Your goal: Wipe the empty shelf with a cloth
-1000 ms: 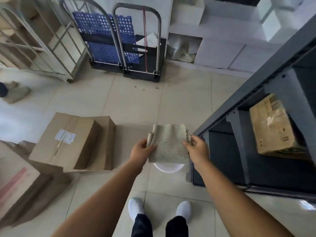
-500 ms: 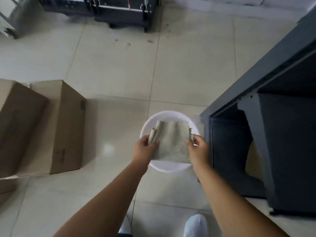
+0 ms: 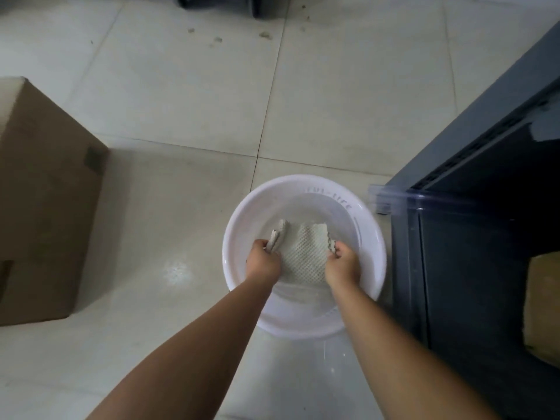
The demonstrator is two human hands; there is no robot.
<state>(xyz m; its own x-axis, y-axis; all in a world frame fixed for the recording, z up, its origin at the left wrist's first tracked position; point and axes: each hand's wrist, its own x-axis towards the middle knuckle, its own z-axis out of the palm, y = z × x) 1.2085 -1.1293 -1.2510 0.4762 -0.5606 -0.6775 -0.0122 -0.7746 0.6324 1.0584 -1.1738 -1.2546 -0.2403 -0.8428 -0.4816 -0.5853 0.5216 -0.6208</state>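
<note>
**Two hands hold the cloth in the bowl**

The left hand (image 3: 263,262) grips the left edge of the bumpy grey cloth (image 3: 303,253). The right hand (image 3: 342,265) grips the right edge. The cloth is stretched between them, inside a white bowl (image 3: 371,234) on the tiled floor (image 3: 181,101). The dark shelf (image 3: 472,207) stands just beside the bowl on the right. A brown box (image 3: 45,201) sits on the left.
</note>
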